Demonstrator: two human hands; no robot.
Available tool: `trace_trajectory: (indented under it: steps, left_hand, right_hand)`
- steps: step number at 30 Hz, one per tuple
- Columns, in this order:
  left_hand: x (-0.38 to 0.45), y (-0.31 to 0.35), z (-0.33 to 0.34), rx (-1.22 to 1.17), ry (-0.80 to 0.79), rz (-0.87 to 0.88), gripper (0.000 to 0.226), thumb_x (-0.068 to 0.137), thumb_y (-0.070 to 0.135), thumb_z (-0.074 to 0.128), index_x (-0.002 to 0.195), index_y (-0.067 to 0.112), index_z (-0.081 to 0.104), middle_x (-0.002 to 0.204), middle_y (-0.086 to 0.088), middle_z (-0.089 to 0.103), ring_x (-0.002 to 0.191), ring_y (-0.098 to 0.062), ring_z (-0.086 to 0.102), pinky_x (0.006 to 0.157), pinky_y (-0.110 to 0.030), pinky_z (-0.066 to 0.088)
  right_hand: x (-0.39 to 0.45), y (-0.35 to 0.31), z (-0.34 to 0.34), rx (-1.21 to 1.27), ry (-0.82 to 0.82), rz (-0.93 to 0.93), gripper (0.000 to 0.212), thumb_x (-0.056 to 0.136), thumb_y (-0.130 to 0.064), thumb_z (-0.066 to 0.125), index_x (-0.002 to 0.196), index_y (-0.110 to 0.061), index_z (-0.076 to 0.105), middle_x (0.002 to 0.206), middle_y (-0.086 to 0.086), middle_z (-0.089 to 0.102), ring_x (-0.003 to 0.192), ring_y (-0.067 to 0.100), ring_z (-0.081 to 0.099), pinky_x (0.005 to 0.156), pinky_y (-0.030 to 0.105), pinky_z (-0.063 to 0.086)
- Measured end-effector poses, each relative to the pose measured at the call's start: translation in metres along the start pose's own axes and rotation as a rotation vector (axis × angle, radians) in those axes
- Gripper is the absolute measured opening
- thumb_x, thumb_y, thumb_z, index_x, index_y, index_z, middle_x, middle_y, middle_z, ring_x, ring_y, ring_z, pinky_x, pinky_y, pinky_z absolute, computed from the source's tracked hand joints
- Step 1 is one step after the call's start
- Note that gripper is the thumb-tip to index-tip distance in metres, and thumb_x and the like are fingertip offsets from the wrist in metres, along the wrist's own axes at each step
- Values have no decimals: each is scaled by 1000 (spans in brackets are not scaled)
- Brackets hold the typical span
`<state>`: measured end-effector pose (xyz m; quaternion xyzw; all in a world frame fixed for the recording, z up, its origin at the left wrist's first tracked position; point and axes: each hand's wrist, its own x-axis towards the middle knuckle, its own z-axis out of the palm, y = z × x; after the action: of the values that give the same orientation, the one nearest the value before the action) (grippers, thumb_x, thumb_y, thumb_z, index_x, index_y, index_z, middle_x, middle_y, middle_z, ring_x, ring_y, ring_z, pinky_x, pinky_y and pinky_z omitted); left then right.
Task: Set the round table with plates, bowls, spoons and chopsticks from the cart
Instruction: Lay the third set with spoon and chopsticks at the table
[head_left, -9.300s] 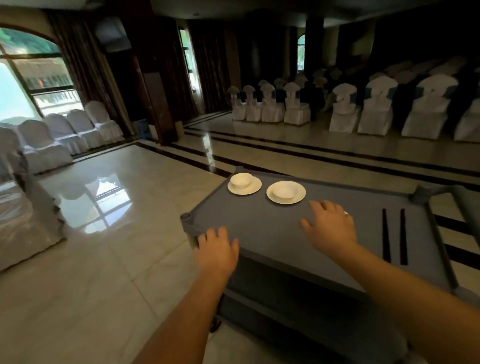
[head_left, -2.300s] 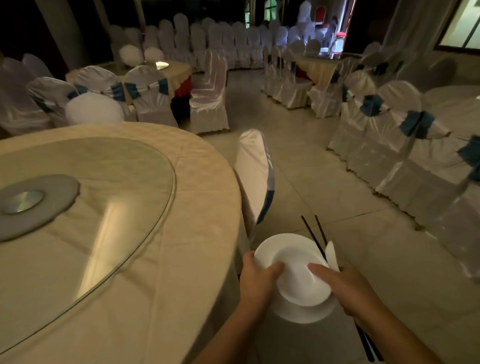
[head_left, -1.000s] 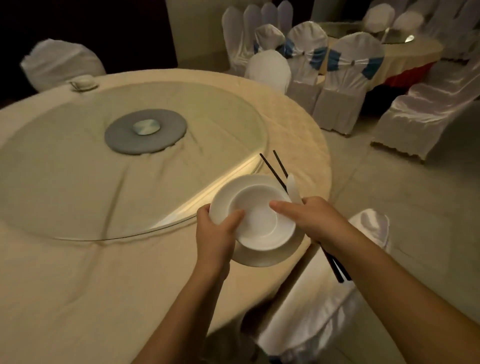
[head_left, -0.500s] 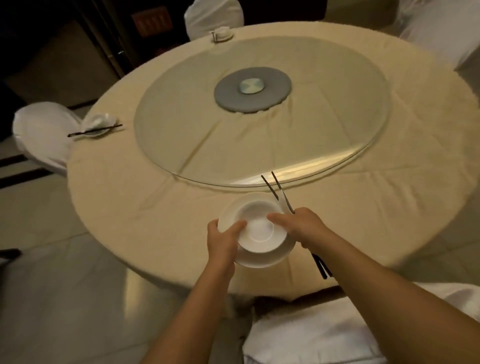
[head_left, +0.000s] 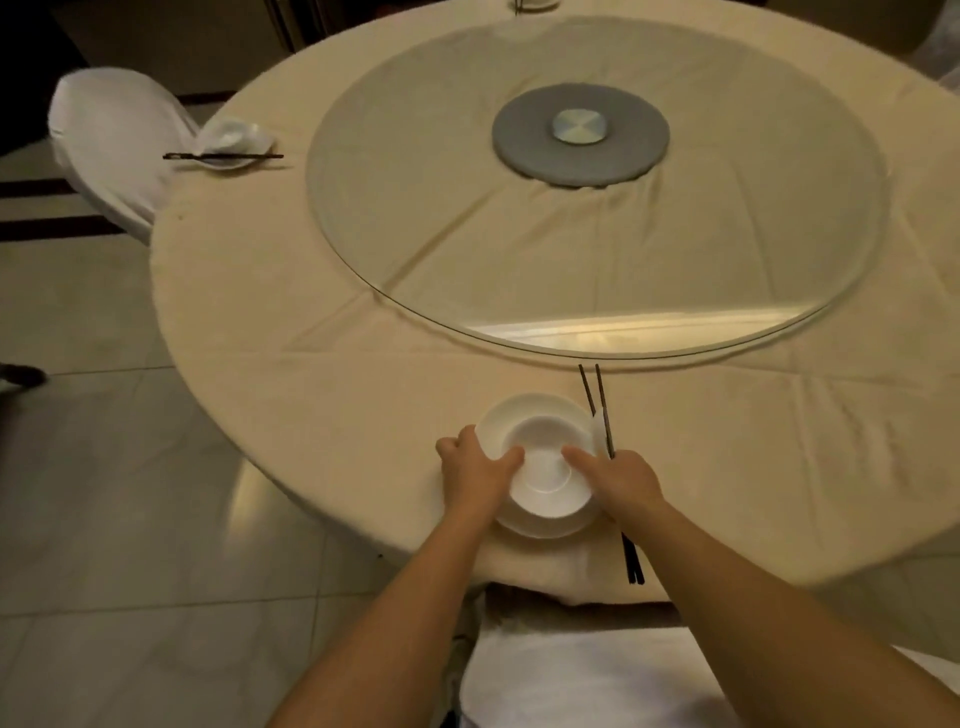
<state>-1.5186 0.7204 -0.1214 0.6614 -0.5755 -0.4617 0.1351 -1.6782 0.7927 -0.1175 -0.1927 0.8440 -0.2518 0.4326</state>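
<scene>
A white bowl (head_left: 545, 462) sits in a white plate (head_left: 530, 410) near the front edge of the round table (head_left: 363, 395). My left hand (head_left: 475, 475) grips the left rim of the plate and bowl. On the right rim rests my right hand (head_left: 621, 480), which also holds a pair of dark chopsticks (head_left: 597, 400) and a white spoon (head_left: 600, 434). The chopsticks point towards the table's middle, their back ends past my wrist. Whether the plate touches the cloth I cannot tell.
A glass turntable (head_left: 597, 208) with a grey hub (head_left: 579, 132) fills the table's middle. A set place with plate, bowl and chopsticks (head_left: 228, 148) lies at the far left beside a white-covered chair (head_left: 111, 140). Another covered chair (head_left: 571, 675) stands just below my arms.
I have come from the cart to the table. The plate, bowl, chopsticks and spoon in my hands have come down to the table's front edge.
</scene>
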Motion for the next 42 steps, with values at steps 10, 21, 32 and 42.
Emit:
trace_trajectory:
  steps: [10,21,32,42]
  left_hand:
    - [5,7,6,247,78,23,68,85,50,64,141,17,43,135,-12,45,123,-32,41,98,-39,39]
    - [-14,8,8,137,217,114,64,87,61,53,138,25,41,139,-4,37,125,-24,38,100,-38,40]
    - [-28,-3,14,217,173,239,52,88,49,60,132,24,51,131,-1,40,117,-18,40,98,-33,43]
    - [-24,6,24,311,207,201,33,85,44,68,111,27,57,129,-2,40,121,-23,38,95,-33,40]
  right_hand:
    - [0,-4,-8,-218,211,-68,81,72,-73,58,126,-13,47,120,10,51,99,28,57,77,38,49]
    - [-14,-31,-21,-596,82,-397,48,64,-56,52,102,-27,51,85,-8,60,74,17,60,67,34,53]
    - [-8,-25,-12,-952,189,-652,65,75,-70,47,120,-23,50,106,-1,59,95,20,55,79,35,41]
    - [-6,-27,2,-979,225,-721,36,94,-24,37,129,-15,44,110,5,58,97,27,54,76,36,37]
